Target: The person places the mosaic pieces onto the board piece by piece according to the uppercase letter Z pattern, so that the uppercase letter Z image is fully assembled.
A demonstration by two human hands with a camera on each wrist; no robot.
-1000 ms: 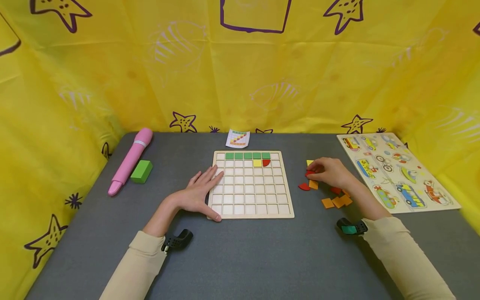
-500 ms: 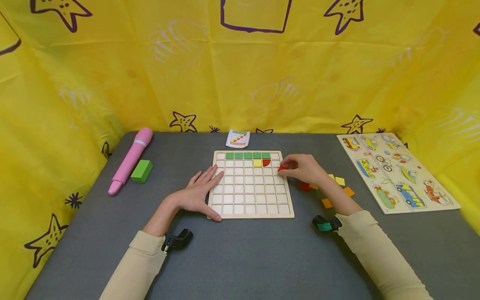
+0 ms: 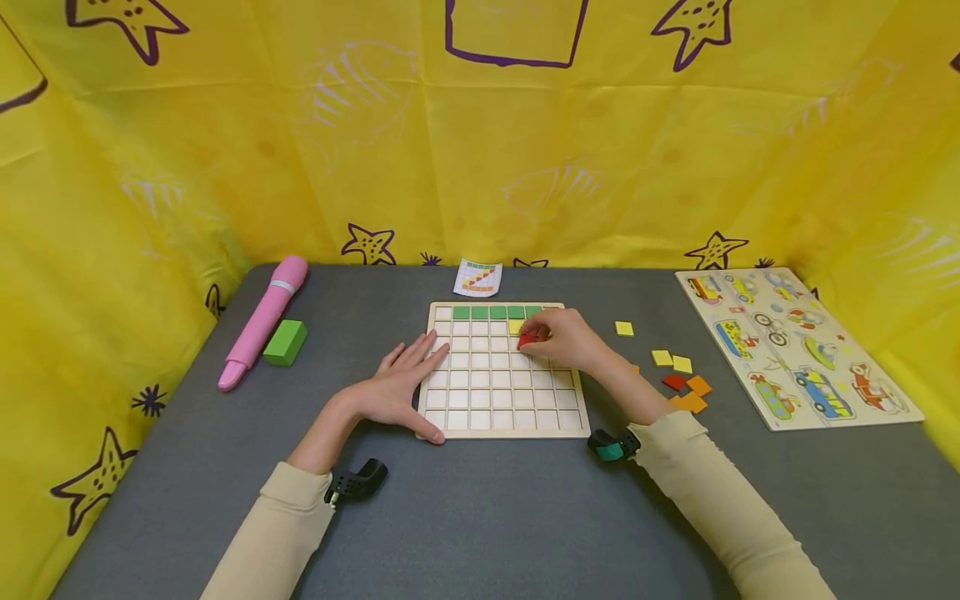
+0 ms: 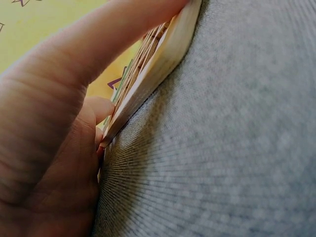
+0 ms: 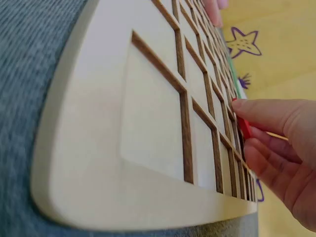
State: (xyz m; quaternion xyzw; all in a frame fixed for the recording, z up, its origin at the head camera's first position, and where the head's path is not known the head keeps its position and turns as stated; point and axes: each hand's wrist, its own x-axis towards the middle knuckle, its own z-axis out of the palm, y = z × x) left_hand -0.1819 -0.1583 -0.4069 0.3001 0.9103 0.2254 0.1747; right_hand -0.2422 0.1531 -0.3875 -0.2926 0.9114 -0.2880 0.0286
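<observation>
A wooden grid board (image 3: 510, 434) lies flat on the grey table. My left hand (image 3: 396, 390) rests spread on its left edge, fingers over the grid and thumb at the near left corner. Between thumb and fingers of my right hand (image 3: 568, 340) is a red tile (image 5: 244, 126), pinched close over the third row of cells. Several green tiles (image 3: 480, 313) fill part of the top row, with a yellow tile (image 3: 516, 326) below them. The right hand covers the cells just right of that yellow tile.
Loose yellow tiles (image 3: 662, 358), orange tiles (image 3: 699, 385) and a red piece (image 3: 674, 382) lie right of the board. A small pattern card (image 3: 477, 278) sits behind it. A picture puzzle (image 3: 798, 350) is far right; a pink microphone-like stick (image 3: 262, 323) and green block (image 3: 285, 342) are left.
My right hand has picked up a red tile from the loose pieces and carried it left over the board. The left hand has stayed on the board's edge.
</observation>
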